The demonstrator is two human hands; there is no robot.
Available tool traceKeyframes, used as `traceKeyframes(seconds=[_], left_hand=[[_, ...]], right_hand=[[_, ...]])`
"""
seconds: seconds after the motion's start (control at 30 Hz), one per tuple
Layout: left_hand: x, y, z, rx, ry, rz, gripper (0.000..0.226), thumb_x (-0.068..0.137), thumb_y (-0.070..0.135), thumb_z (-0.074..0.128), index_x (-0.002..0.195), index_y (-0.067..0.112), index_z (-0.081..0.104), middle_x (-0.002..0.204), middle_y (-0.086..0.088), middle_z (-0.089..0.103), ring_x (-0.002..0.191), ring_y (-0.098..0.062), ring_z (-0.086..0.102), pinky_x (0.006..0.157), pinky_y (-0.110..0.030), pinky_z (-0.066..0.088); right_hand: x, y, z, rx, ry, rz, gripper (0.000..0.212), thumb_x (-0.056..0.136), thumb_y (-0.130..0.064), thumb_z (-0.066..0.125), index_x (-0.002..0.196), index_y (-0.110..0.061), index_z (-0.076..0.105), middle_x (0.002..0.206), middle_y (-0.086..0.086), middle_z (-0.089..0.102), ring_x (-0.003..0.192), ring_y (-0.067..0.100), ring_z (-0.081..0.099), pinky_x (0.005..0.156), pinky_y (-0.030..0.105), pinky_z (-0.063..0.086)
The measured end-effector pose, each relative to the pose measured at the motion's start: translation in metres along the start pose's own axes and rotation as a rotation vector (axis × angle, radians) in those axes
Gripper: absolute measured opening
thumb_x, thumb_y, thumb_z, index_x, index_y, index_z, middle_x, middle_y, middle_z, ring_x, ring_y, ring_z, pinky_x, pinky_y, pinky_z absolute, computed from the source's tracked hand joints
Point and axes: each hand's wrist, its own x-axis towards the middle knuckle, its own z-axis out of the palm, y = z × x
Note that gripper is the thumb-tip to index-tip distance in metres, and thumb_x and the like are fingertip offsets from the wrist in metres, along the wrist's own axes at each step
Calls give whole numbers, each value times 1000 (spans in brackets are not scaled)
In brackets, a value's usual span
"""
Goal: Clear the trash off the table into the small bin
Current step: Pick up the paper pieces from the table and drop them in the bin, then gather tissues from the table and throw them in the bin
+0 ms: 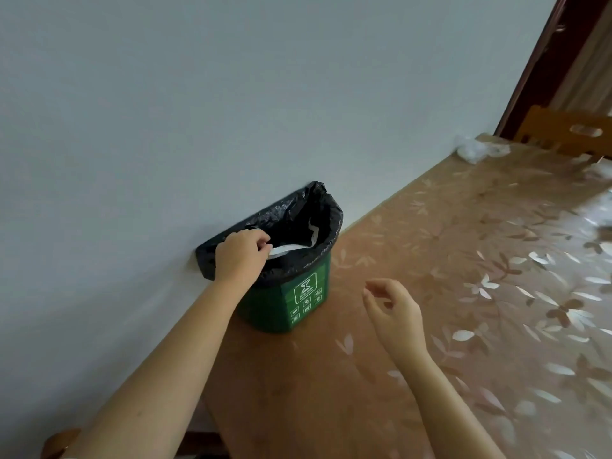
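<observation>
A small green bin (298, 303) with a black liner bag (318, 226) stands on the table against the white wall. White paper trash (291, 248) lies inside it. My left hand (240, 256) is over the bin's near-left rim, fingers pinched on the edge of that white paper. My right hand (394, 309) hovers just right of the bin above the table, fingers loosely curled apart and holding nothing. A crumpled clear plastic bag (475, 149) lies at the far end of the table by the wall.
The table (463, 293) carries a brown floral cloth and runs along the wall. A wooden chair back (573, 130) stands at its far end, next to a dark door frame (543, 61).
</observation>
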Motion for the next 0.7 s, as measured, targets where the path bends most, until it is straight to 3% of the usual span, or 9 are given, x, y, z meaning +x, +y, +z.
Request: traceKeyframes(seconds=[0.13, 0.23, 0.3, 0.47, 0.57, 0.7], left_hand=[[-11, -7, -9, 14, 54, -3, 26, 85, 28, 63, 105, 11, 67, 102, -7, 67, 96, -28, 58, 80, -43, 47], [-45, -6, -23, 29, 169, 91, 23, 85, 22, 63, 101, 5, 67, 99, -12, 67, 93, -33, 58, 76, -40, 45], [-77, -2, -32, 53, 234, 139, 27, 86, 25, 55, 97, 4, 67, 95, -12, 67, 88, -32, 59, 73, -39, 47], [-170, -5, -40, 146, 154, 84, 43, 85, 34, 38, 100, 6, 66, 100, -11, 66, 94, -28, 59, 78, -38, 46], [-217, -4, -38, 144, 91, 116, 40, 83, 33, 42, 99, 8, 68, 100, -9, 67, 94, -27, 60, 80, -36, 47], [-269, -8, -37, 84, 23, 186, 23, 79, 22, 61, 96, 9, 69, 98, -7, 67, 93, -26, 61, 75, -37, 49]], right_hand=[[-4, -5, 4, -27, -22, -35, 12, 82, -14, 63, 94, -15, 64, 88, -4, 62, 87, 11, 58, 73, 7, 36], [-12, -13, 5, -81, -57, -63, 15, 83, -17, 61, 97, -15, 63, 92, -4, 61, 92, 13, 56, 81, 23, 41], [-20, -16, 7, -139, -84, -88, 17, 83, -20, 61, 99, -14, 62, 95, -3, 61, 97, 15, 54, 84, 26, 41], [-56, -16, 6, -340, -151, -147, 24, 84, -22, 61, 104, -9, 63, 105, 6, 63, 107, 26, 50, 83, 29, 38], [-88, -14, -1, -431, -150, -227, 24, 80, -22, 62, 98, -7, 65, 96, 10, 67, 93, 33, 58, 76, 35, 46], [-148, -4, -15, -547, -161, -277, 23, 70, -21, 61, 88, -7, 67, 86, 8, 68, 77, 33, 63, 64, 37, 52]])
